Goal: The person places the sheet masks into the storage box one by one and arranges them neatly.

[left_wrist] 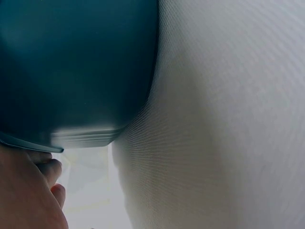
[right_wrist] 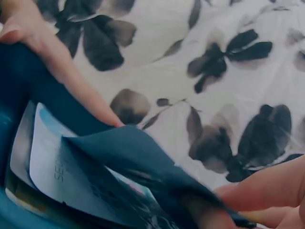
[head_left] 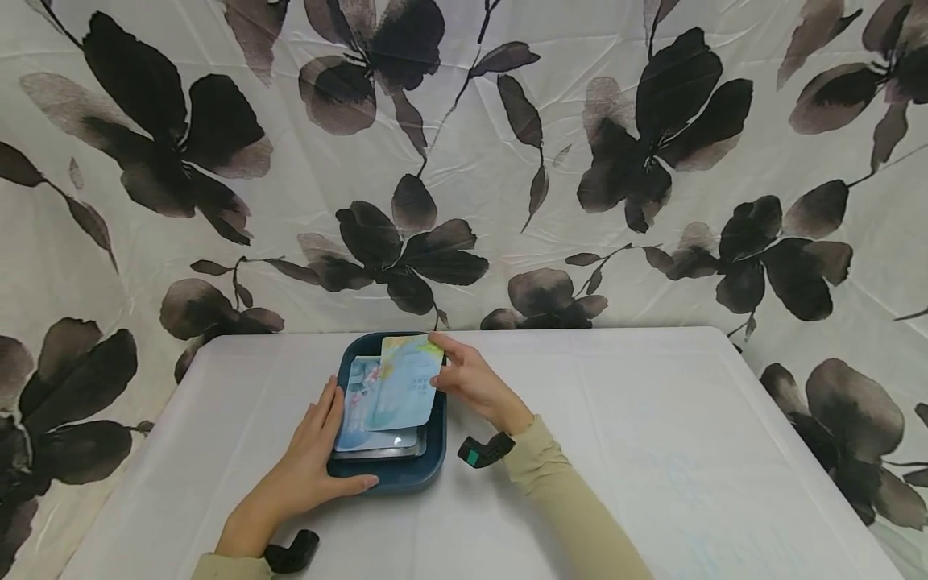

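Note:
A dark blue tray [head_left: 406, 481] stands on the white table with a stack of flat, pale blue packets [head_left: 355, 403] inside. My right hand [head_left: 482, 388] pinches the right edge of a light blue and yellow packet [head_left: 409, 387] over the stack. In the right wrist view this packet [right_wrist: 143, 152] is bent and raised on the side of the fingers. My left hand [head_left: 308, 459] rests against the tray's left side, fingers straight and thumb along the near rim. The tray's outer wall [left_wrist: 81, 71] fills much of the left wrist view.
The white tabletop [head_left: 616, 451] extends to both sides of the tray. Behind it hangs a white cloth [head_left: 536, 242] printed with dark flowers. A black strap-like device [head_left: 486, 449] sits at the right wrist, another [head_left: 292, 553] at the left.

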A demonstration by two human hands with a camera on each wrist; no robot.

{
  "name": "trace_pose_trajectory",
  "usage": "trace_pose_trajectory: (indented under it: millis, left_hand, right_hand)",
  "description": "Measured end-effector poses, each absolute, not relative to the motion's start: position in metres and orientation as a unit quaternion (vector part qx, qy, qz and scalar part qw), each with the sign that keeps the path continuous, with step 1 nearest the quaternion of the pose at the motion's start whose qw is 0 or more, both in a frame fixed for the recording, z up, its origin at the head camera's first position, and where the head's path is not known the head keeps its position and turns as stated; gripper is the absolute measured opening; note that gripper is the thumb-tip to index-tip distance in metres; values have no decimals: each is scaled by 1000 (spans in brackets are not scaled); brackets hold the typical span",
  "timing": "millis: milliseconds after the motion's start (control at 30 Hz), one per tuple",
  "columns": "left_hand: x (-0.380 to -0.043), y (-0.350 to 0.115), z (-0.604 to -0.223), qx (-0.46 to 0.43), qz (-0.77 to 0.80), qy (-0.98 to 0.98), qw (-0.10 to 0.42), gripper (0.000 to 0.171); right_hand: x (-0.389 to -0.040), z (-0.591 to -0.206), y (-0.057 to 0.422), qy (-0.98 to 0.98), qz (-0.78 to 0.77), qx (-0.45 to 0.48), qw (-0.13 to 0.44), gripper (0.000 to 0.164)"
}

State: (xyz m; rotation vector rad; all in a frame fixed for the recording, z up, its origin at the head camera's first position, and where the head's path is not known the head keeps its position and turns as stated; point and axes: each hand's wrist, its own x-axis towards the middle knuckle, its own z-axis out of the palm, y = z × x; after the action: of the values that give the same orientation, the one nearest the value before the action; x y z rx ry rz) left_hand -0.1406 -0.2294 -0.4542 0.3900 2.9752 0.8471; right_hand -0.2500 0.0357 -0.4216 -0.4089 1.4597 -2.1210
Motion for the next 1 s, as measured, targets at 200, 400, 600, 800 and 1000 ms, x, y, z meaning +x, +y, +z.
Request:
trace_pose_trajectory:
  millis: [200,400,600,800,1000]
  left_hand:
    - [-142,-228,-454,125,273,954,13,137]
    - [-144,-226,-455,133,276,952,11,136]
    - [-148,-228,-456,140,276,951,7,135]
    - [-151,-234,-456,145,264,954,6,134]
    - [-157,-241,-451,158,248,956,5,133]
  right_hand:
    - [-254,-419,18,599,-736,-155,276,81]
    - [-255,-421,5,682,-656,-169,277,77]
    - [-251,-419,-2,730,-612,-188,240,75]
    - [-248,-412,-5,784,-551,-207,197,69]
    - [-249,-404,0,782,-526,-237,236,69]
